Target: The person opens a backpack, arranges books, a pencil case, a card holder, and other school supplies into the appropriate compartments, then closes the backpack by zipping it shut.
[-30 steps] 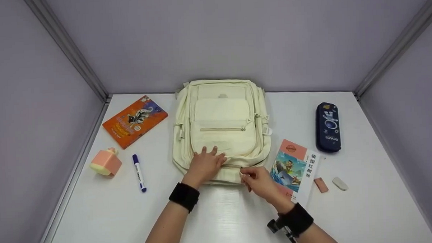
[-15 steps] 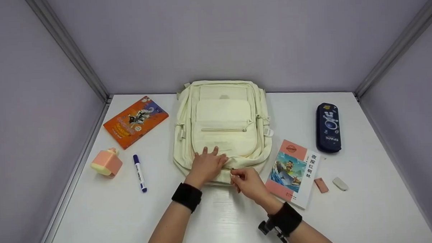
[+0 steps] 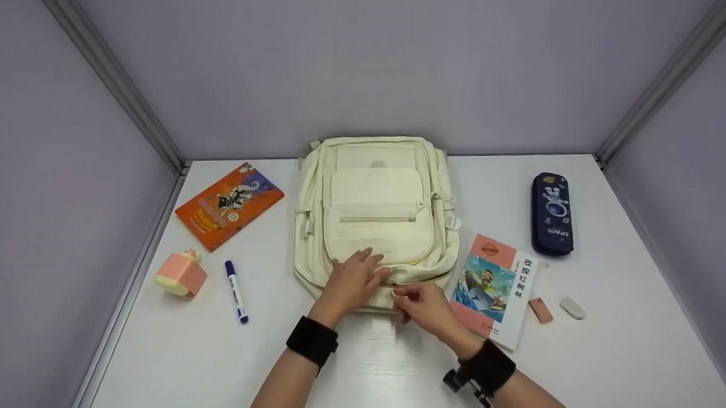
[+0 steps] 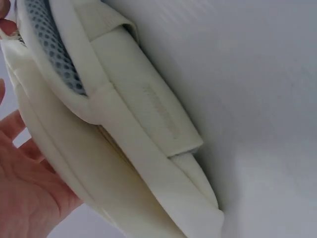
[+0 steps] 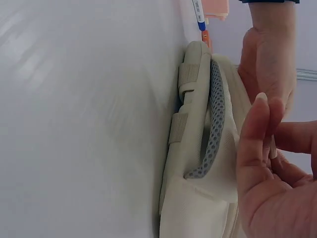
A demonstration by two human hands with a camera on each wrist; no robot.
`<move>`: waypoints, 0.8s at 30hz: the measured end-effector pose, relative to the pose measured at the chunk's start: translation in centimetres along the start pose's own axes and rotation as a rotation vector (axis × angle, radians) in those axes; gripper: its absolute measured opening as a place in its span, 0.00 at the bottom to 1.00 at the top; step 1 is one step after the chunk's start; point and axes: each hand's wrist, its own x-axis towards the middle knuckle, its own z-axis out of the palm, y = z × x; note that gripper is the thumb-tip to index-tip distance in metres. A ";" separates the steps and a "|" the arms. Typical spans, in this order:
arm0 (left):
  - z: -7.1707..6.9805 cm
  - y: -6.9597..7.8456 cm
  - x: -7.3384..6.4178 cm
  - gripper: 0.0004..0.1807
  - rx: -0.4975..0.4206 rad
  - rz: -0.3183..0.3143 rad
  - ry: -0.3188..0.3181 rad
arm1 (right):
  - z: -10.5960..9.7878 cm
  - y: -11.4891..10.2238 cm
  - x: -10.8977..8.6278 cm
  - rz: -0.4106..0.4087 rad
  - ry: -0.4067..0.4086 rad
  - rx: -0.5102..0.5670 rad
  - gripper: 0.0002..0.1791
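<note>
A cream backpack (image 3: 377,188) lies on the white table, its front pockets facing up and its top end toward the person. My left hand (image 3: 350,283) rests on the bag near that end, with its fingers spread over the fabric. Just to its right, my right hand (image 3: 426,310) pinches a small zipper pull (image 5: 273,148) between thumb and fingers. A stretch of zipper (image 3: 423,280) runs to the right of the pull. In the left wrist view, grey mesh (image 4: 54,47) and the carry handle's side of the backpack show beside the left palm (image 4: 27,188).
On the left are an orange book (image 3: 230,205), a pink and yellow bottle-like object (image 3: 182,274) and a marker (image 3: 236,293). To the right lie a pink-and-white book (image 3: 493,290), a navy pencil case (image 3: 552,214) and two erasers, one pink (image 3: 540,311), one whitish (image 3: 572,308). Walls enclose the table.
My right hand has moved left along the zipper with the pull, then shifted slightly back right. The left hand has shifted a little rightward, its thumb now nearer the right hand.
</note>
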 end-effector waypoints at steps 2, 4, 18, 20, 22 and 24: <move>-0.1 0.7 -0.4 0.20 0.018 0.076 0.134 | -0.2 0.1 -0.1 -0.002 0.002 -0.005 0.09; -0.1 1.5 -0.7 0.13 0.040 0.140 0.261 | -0.4 0.1 -0.2 -0.004 0.004 -0.014 0.08; 1.3 4.0 -1.4 0.19 -0.206 0.039 0.022 | -0.2 -0.3 -0.8 -0.084 -0.055 -0.074 0.10; 1.2 3.8 -1.3 0.20 -0.257 0.041 -0.003 | -0.3 -0.4 -0.9 -0.077 -0.062 -0.063 0.11; 1.1 3.6 -1.3 0.20 -0.310 0.046 -0.030 | -0.5 -0.4 -0.8 -0.072 -0.071 -0.048 0.13; 1.1 3.3 -1.2 0.20 -0.355 0.054 -0.058 | -0.8 -0.4 -0.8 -0.075 -0.082 -0.055 0.14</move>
